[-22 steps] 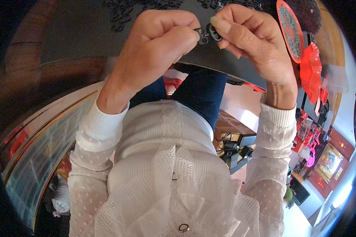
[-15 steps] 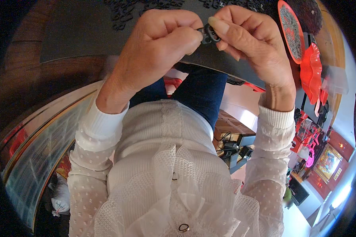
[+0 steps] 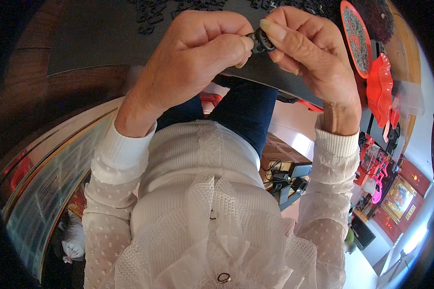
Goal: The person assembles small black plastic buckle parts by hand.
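Note:
Over the dark table [image 3: 101, 50], both my hands meet at a small black plastic piece with an oval ring [image 3: 264, 41], perhaps a clip or buckle. My left hand [image 3: 197, 55] pinches its left end between thumb and curled fingers, which cover that end. On the other side, the thumb and fingers of my right hand [image 3: 313, 53] grip the ring's edge. The opening of the ring shows in the gap between the hands. Whether it is one piece or two joined ones, I cannot tell. Many similar black pieces [image 3: 152, 14] lie scattered along the table beyond my hands.
At the right stands a red dish [image 3: 369, 65] filled with small grey bits. Beside it is a red wavy-edged dish [image 3: 381, 94]. The table's near edge runs above my lap. A glass-topped surface [image 3: 58, 178] lies to the left, and boxes with dark devices [image 3: 289, 180] are low at the right.
Both hands have shifted slightly to the right with the black piece. The ring has turned a little, so its opening shows differently. The grips stay the same.

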Action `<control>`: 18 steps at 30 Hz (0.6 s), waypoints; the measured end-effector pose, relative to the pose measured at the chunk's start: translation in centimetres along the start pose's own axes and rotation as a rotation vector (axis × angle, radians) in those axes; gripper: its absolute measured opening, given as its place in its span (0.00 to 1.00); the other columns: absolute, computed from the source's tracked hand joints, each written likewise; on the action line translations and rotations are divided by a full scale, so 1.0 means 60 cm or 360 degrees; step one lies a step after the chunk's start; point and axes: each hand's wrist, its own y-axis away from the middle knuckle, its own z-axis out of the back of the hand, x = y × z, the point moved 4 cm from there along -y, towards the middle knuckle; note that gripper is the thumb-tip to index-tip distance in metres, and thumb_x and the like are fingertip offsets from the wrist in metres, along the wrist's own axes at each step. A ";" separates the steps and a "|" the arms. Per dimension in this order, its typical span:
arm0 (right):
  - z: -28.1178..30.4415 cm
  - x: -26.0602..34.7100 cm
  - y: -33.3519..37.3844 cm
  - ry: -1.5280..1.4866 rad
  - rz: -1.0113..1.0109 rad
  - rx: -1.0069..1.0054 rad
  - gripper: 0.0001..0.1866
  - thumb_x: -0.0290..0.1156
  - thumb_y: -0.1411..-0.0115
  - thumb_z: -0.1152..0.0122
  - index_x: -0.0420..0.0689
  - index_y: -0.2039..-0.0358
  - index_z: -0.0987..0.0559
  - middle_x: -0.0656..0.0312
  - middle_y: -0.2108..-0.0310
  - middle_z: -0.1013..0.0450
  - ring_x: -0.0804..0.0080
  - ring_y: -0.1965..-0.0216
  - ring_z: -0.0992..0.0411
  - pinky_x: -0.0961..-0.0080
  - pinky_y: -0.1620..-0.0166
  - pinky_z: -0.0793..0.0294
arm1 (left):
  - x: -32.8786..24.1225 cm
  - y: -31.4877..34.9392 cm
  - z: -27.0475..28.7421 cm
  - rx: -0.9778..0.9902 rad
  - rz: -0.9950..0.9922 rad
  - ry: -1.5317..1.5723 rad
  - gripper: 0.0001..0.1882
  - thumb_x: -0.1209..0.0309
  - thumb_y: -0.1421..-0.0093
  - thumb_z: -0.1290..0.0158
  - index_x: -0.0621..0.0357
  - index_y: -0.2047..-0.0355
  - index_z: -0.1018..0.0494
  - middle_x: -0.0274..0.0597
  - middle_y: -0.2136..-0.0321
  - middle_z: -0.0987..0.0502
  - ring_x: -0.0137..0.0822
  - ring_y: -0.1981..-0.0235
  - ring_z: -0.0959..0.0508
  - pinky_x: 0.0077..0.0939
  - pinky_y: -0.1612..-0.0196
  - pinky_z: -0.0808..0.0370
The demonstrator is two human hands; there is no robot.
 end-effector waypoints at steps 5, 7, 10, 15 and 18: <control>-0.004 0.011 0.001 0.0146 -0.0054 -0.0037 0.12 0.32 0.37 0.45 0.36 0.72 0.26 0.68 0.81 0.32 0.87 0.80 0.40 0.87 0.79 0.44 | 0.007 0.002 -0.001 -0.0033 0.0063 0.0056 0.11 0.69 0.40 0.54 0.61 0.77 0.30 0.28 0.85 0.34 0.17 0.83 0.39 0.17 0.81 0.43; -0.006 0.016 0.003 0.0346 0.0051 -0.0052 0.12 0.32 0.37 0.44 0.36 0.73 0.26 0.69 0.81 0.33 0.87 0.80 0.41 0.86 0.79 0.45 | 0.005 0.002 -0.002 -0.0003 0.0056 0.0057 0.11 0.69 0.40 0.54 0.61 0.77 0.30 0.27 0.85 0.34 0.17 0.84 0.39 0.17 0.82 0.43; -0.007 0.020 0.004 0.0432 0.0032 -0.0070 0.12 0.33 0.37 0.44 0.37 0.73 0.25 0.70 0.81 0.33 0.86 0.80 0.41 0.86 0.79 0.45 | -0.001 0.005 -0.003 -0.0027 0.0074 -0.0010 0.11 0.69 0.40 0.54 0.60 0.77 0.30 0.27 0.85 0.35 0.17 0.84 0.39 0.16 0.82 0.44; -0.005 0.010 0.003 0.0258 0.0001 -0.0071 0.13 0.33 0.37 0.44 0.37 0.74 0.26 0.71 0.82 0.34 0.87 0.81 0.42 0.87 0.79 0.46 | 0.001 0.008 -0.003 0.0023 0.0210 0.0047 0.10 0.67 0.41 0.53 0.60 0.75 0.30 0.25 0.82 0.35 0.16 0.81 0.40 0.14 0.79 0.45; -0.004 0.002 0.003 0.0102 -0.0134 -0.0108 0.13 0.34 0.37 0.44 0.38 0.74 0.26 0.71 0.82 0.35 0.88 0.82 0.43 0.88 0.80 0.48 | 0.003 0.008 -0.004 -0.0023 0.0237 0.0020 0.10 0.67 0.41 0.52 0.60 0.74 0.30 0.25 0.82 0.34 0.16 0.81 0.40 0.14 0.79 0.45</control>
